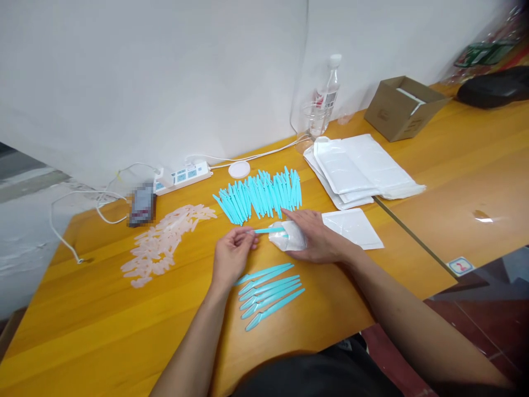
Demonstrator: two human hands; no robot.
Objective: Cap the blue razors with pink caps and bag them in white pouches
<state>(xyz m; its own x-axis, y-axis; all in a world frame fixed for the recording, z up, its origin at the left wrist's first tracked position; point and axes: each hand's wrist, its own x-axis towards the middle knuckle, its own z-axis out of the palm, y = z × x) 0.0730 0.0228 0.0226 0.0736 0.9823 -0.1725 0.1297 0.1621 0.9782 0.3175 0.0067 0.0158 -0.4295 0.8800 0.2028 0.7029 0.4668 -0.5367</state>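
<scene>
Two bare hands meet over the middle of the wooden table (103, 325). Left hand (230, 259) has its fingertips pinched together on the end of one turquoise stick (268, 230), while right hand (316, 238) lies over a small clear pouch (287, 237), fingers closed around it; the stick's other end sits inside the pouch mouth.

Just nearer the person than the pouch, five more turquoise sticks lie in a finished row (270, 295), side by side. Just beyond the pouch is the big pile of turquoise sticks (260, 196), fanned out. Left of the pouch a heap of pale pink caps (163, 245) spreads over the table.

Right of the pouch lies one flat white bag (355, 227), and farther behind that a stack of white bags (359, 168). An open cardboard box (403, 107), with something white in it, stands beyond the stack. A clear water bottle (326, 99) stands by the wall (144, 71), well behind the pouch, with a power strip (184, 176) and a round white lid (239, 169) to the left of it.
</scene>
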